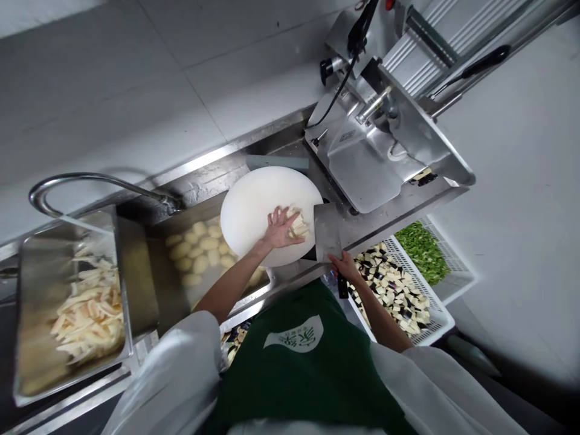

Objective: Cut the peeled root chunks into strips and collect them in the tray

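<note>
My left hand (pixel 281 229) lies with fingers spread on the round white cutting board (pixel 249 193), against a small pile of pale cut vegetable strips (pixel 298 225). What kind of vegetable they are I cannot tell. My right hand (pixel 345 266) is wrapped round the black handle of a cleaver (pixel 327 232). Its broad blade is at the board's right edge, just right of the strips and apart from my left hand.
Peeled potatoes (pixel 199 248) sit in water in the sink left of the board. A metal pan (pixel 127 290) holds pale slices beneath a curved faucet (pixel 90 176). A slicer (pixel 367 175) stands right; white baskets (pixel 446 320) hold diced eggplant and chopped greens (pixel 421 251).
</note>
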Motion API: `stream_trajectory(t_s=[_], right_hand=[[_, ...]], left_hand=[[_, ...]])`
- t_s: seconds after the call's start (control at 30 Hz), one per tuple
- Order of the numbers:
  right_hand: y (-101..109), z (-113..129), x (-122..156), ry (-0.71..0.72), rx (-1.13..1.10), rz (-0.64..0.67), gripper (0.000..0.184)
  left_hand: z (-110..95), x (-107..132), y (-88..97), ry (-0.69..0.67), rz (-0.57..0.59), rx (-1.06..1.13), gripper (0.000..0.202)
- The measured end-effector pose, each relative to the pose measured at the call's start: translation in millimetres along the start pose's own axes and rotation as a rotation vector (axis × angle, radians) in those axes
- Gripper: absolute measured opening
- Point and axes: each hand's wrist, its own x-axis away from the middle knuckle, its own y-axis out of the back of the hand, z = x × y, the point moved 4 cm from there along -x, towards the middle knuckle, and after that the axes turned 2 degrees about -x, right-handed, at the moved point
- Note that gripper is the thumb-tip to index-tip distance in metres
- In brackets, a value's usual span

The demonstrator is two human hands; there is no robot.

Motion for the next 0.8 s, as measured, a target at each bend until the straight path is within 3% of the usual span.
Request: stream_trajectory(t_s=[0.1,0.3,0.47,0.63,0.8], right_hand=[[-41.1,-1.7,-1.5,-0.015,-0.065,0.047,0.044],[-106.2,24.3,-19.3,0.049,-0.054,0.088,0.030],[-139.1,33.6,-18.3,0.085,-0.038,0.106,0.024],[-162.9,33.1,-2.1,0.107,0.005,0.118,0.025],[-185.4,43.9,14.3,0.160,0.119,0.170,0.027]], left_hand=[[-7.4,9.7,-7.0,-0.006,-0.090,-0.059,0.109],[-3.0,10.0,-12.3,-0.005,-0.256,0.014,0.101],[3.8,19.6,-10.5,-0.015,-0.396,0.128,0.093],[14.2,42.4,-8.3,-0.012,-0.441,0.191,0.094],[30.4,79.8,12.0,0.036,-0.520,0.198,0.094]])
